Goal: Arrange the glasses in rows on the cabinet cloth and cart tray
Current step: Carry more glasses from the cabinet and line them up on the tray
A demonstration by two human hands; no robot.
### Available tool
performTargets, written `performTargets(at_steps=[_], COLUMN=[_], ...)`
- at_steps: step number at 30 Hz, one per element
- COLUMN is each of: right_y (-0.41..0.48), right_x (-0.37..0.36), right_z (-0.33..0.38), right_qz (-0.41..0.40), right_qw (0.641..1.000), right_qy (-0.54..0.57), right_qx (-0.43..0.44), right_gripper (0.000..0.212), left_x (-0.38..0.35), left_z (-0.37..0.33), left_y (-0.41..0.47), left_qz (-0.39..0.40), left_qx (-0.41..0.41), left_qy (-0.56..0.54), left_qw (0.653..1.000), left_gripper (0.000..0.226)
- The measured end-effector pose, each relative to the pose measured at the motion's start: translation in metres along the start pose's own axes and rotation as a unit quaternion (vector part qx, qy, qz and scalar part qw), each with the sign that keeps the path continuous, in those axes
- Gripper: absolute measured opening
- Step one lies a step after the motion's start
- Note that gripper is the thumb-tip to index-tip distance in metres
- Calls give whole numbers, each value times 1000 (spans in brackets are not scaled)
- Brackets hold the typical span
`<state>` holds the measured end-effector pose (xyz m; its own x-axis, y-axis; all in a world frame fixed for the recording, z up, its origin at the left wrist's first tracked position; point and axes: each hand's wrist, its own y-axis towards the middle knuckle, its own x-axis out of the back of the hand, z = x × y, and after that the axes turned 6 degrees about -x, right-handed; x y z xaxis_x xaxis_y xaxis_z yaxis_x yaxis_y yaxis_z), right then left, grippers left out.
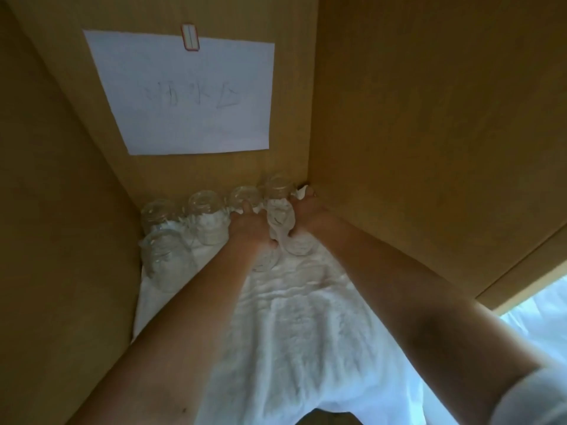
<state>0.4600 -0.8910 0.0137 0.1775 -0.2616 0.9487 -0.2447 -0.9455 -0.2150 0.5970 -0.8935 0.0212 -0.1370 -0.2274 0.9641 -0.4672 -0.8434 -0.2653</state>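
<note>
We stretch both arms deep over the cloth (291, 332), left hand (250, 233) and right hand (308, 214) flanking one glass (279, 220), though we cannot tell either grip's state.

Two bare forearms stretch side by side from the near edge of the crumpled white cloth (306, 326) toward its far right corner. The left hand (250, 230) lies knuckles up, fingers pointing to the back. The right hand (308, 210) sits just beside it, nearest the corner. Neither hand's grip is clear. A pale sleeve (537, 394) covers the right upper arm.
</note>
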Motion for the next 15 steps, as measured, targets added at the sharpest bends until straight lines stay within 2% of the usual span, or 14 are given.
performTargets(at_steps=[4, 6, 8, 10, 12, 15], right_y=[-10, -17, -25, -29, -31, -31], right_x=[1, 5, 8, 5, 1, -8], right_z=[4, 7, 12, 18, 25, 34], right_qz=[-1, 20, 56, 66, 67, 97], right_qw=[996, 997, 997, 993, 993, 991], right_qy=[-93, -69, 2, 43, 28, 23], right_qx=[-5, -29, -60, -90, -88, -86], right_gripper=[104, 109, 110, 100, 90, 88], left_x=[-7, -9, -8, -10, -12, -8], left_z=[2, 1, -2, -4, -5, -5], left_y=[5, 6, 5, 2, -1, -8], left_qz=[32, 30, 20, 11, 9, 36], left_qx=[19, 23, 20, 32, 57, 70], left_qy=[-24, -25, -6, 8, 16, 26], left_qw=[999, 999, 1000, 999, 998, 997], left_gripper=[98, 98, 99, 101, 103, 92])
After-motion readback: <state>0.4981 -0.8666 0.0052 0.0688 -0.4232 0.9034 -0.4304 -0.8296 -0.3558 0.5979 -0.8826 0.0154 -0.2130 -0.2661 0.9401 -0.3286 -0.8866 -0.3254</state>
